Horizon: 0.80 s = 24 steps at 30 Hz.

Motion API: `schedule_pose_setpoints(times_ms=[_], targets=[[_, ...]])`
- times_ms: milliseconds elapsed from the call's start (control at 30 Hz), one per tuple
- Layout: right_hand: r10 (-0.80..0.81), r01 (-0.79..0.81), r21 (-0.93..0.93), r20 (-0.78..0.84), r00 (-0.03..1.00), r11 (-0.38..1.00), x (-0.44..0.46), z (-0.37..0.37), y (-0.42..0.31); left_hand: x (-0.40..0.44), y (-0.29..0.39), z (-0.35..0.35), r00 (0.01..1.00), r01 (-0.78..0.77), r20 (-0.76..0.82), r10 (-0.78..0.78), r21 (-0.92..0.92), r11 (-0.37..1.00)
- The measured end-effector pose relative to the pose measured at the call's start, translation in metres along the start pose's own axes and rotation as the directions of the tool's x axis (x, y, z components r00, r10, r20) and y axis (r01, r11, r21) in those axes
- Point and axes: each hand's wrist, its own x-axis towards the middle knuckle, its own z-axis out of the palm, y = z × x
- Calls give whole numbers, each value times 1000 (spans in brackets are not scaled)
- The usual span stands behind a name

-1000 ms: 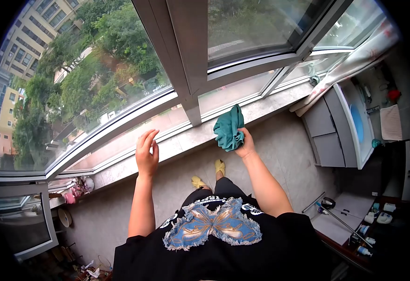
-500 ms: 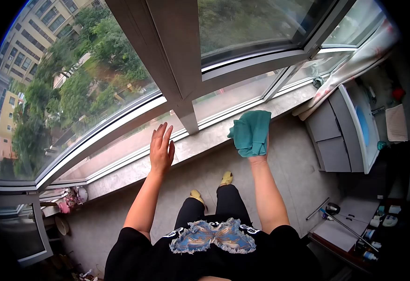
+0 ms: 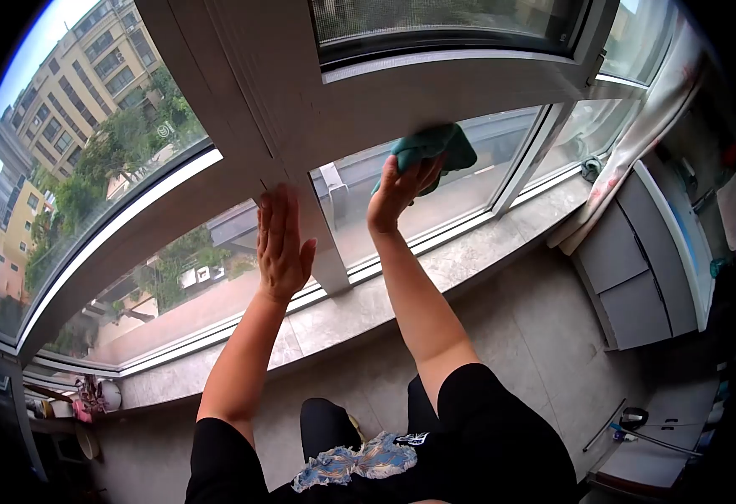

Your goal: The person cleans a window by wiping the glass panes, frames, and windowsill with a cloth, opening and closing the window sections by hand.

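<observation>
My right hand [image 3: 395, 195] is closed on a green cloth [image 3: 449, 151]. The cloth lies at the upper part of the low window pane [image 3: 355, 214], overlapping the lower edge of the wide grey frame bar [image 3: 385, 105]. Fingers extended and close together, my left hand [image 3: 280, 252] is flat at the upright grey post [image 3: 238, 92] between the windows. It holds nothing. Whether its palm presses on the post is hard to see.
Below the panes runs a stone sill [image 3: 435, 273]. To the right hang a pale curtain [image 3: 611, 197] and a grey cabinet [image 3: 636, 286] with a basin top. A pole [image 3: 662, 441] lies low at right. Pink items [image 3: 86, 403] stand at the far left.
Both hands have moved up and forward to the window. The right hand carried the green cloth up and left, from over the sill to the pane. My body leans closer.
</observation>
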Motion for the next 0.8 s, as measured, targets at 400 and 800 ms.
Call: schedule_pose_setpoints(times_ms=[400,800], targets=[[-870,875,-53,90,484,481,69,-25,64,13,2,56,893,22,-426,143,359,933],[-710,667,-258,-141,689,699,234,-116,230,16,15,55,920,43,-350,175,534,845]])
